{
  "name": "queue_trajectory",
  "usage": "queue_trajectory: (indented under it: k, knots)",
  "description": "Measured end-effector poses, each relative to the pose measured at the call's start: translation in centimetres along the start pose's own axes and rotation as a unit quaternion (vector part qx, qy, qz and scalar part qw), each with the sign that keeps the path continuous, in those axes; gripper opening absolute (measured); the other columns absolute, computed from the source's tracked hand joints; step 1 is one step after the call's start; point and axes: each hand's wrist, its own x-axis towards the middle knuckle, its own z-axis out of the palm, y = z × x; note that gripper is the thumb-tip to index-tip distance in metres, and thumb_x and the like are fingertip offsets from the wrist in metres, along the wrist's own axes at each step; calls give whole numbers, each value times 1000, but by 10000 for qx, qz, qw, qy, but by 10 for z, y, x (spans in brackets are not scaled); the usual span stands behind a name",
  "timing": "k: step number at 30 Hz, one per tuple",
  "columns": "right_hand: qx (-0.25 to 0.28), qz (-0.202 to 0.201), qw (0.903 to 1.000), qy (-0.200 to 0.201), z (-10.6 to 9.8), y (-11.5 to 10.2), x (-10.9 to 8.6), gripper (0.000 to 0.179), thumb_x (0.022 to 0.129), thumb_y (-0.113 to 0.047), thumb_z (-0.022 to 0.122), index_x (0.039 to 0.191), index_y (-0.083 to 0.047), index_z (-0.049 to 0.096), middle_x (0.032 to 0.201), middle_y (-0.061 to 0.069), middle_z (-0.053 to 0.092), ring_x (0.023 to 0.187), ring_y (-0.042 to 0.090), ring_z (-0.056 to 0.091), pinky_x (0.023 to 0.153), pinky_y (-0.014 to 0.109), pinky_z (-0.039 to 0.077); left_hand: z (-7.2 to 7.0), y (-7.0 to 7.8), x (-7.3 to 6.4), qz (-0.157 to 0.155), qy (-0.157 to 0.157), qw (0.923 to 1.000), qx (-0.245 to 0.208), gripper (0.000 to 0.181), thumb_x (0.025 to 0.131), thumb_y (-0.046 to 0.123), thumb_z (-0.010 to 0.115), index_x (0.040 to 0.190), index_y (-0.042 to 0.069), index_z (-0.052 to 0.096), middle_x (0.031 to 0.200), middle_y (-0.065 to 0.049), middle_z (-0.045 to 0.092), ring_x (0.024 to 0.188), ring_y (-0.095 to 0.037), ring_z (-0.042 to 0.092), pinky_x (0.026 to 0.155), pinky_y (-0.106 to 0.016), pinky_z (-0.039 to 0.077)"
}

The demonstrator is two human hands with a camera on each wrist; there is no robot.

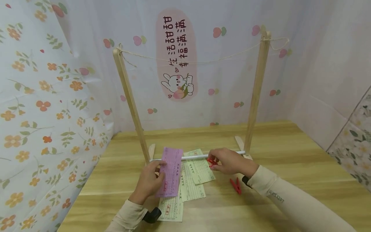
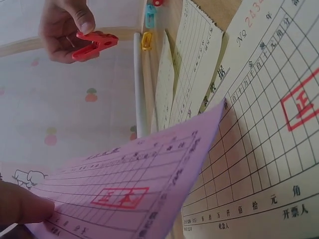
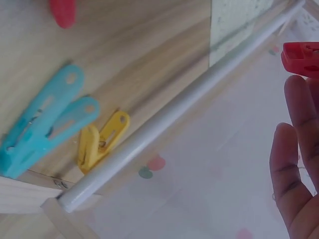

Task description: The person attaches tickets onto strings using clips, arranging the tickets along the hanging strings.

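Left grip pinched the purple slip, right grip a red clip; seemingly readied for hanging, both needed lifting to the string.
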Motion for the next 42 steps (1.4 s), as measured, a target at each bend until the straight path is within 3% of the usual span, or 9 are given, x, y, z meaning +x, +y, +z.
queue_trajectory:
  k: [7,11,18,26,37,42]
  knots:
    - [239,-74,9997,46,-11,-1,7,18,88,-16,72,99,-7,61,88,-8,62,83,11,64,74,32,55,1,-2,9,382,242,9987,-221,28,76,-14,61,102,-5,66,101,-18,66,71,-22,65,55,-19,53]
    - [207,-162,9994,219,-10,-3,11,22,88,-14,72,103,-6,59,86,-8,63,81,8,63,72,28,55,2,-2,7,361,302,9986,-248,28,76,-14,62,103,-4,66,99,-16,65,72,-20,63,55,-20,53]
    - [347,-239,9983,405,-16,-6,17,18,88,-10,72,101,-8,59,87,-7,61,83,12,64,73,37,57,-2,0,11,439,465,9977,-242,29,75,-15,63,102,-4,65,96,-15,64,72,-22,64,54,-20,53]
    - [174,-254,9982,519,-25,-8,21,22,89,-14,71,106,-6,59,95,-1,63,85,15,67,71,31,56,-7,0,14,570,640,9961,-187,30,73,-16,64,99,-2,66,93,-13,64,70,-20,64,54,-19,52]
    - [-41,-569,9948,842,-39,-10,29,28,90,-11,68,114,0,59,99,6,67,84,14,67,69,25,55,-11,6,26,1107,1100,9874,-268,29,70,-18,62,94,-3,67,89,-15,66,67,-23,66,53,-22,54]
    - [103,-730,9939,824,-43,-13,32,18,91,-3,64,108,-2,61,94,3,63,78,12,67,66,23,55,-14,7,29,1085,1131,9872,-298,29,70,-18,63,95,-4,67,89,-15,66,66,-22,65,52,-21,53]
